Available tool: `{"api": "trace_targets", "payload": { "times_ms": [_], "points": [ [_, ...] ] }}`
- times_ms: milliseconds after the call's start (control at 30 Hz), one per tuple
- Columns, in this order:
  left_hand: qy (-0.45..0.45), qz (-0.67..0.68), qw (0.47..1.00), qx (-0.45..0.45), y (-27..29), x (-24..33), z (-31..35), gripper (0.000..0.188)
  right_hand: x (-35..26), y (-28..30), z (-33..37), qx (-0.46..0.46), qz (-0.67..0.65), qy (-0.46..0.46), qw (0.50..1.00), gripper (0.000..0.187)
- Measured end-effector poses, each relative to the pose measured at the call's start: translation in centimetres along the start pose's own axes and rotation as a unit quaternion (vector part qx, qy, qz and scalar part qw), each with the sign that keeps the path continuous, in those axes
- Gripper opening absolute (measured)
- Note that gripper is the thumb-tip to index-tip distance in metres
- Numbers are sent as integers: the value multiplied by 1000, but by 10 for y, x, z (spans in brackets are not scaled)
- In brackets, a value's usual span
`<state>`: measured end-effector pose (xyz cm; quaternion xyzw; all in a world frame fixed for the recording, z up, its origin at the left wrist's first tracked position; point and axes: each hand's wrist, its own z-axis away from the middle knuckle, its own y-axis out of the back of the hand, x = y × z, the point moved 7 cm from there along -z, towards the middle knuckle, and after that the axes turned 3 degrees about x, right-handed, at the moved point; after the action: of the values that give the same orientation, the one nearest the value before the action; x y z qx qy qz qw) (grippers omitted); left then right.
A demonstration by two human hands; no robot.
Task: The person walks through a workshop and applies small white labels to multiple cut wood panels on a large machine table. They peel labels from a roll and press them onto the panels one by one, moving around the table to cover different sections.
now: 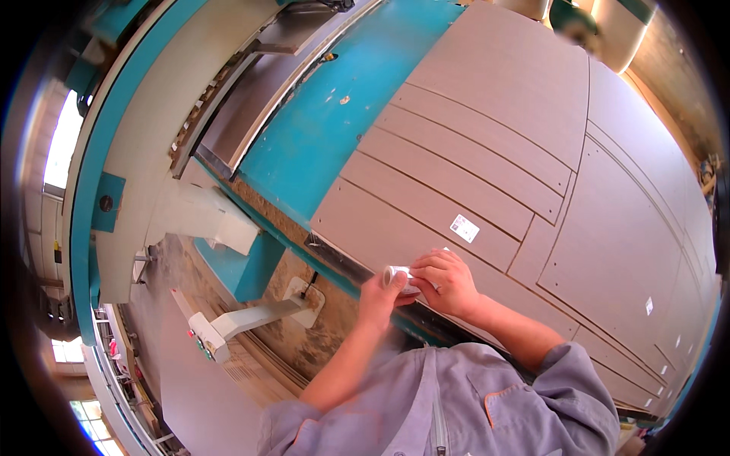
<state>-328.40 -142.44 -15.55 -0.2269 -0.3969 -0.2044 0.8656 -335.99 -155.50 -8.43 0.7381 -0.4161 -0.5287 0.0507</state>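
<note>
My left hand (376,300) is wrapped round a small roll of white stickers (393,273), its hollow core facing left. My right hand (447,283) pinches at the other side of the roll, thumb and fingers close together; whether a sticker has come loose there is hidden. Both hands are just over the near edge of a brown-grey board (411,220) cut into strips and larger panels. On one strip, beyond my hands, lies a white printed label (464,228). A smaller white label (649,305) is stuck on a panel to the right.
A teal machine bed (334,99) carries the cut board. At left stands a large cream and teal machine frame (141,152). A pale control arm with buttons (247,319) juts out below the bed's edge, left of my arms. Pale cylindrical parts (620,30) stand beyond the board.
</note>
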Motion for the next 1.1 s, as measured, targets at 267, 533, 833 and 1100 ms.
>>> {"api": "trace_targets", "payload": {
  "times_ms": [267,533,833,1100],
  "points": [
    [-8,-78,996,-39,6,-10,-13,48,79,-22,10,-69,-285,-327,898,11],
    [-97,-189,977,30,49,-20,-18,42,214,-1,-83,267,-195,-233,915,11],
    [-72,-133,985,78,70,-24,-12,29,256,118,25,445,-102,-240,857,4],
    [-47,-28,997,49,35,-11,-15,21,176,86,-20,151,297,24,942,8]
  ]
}}
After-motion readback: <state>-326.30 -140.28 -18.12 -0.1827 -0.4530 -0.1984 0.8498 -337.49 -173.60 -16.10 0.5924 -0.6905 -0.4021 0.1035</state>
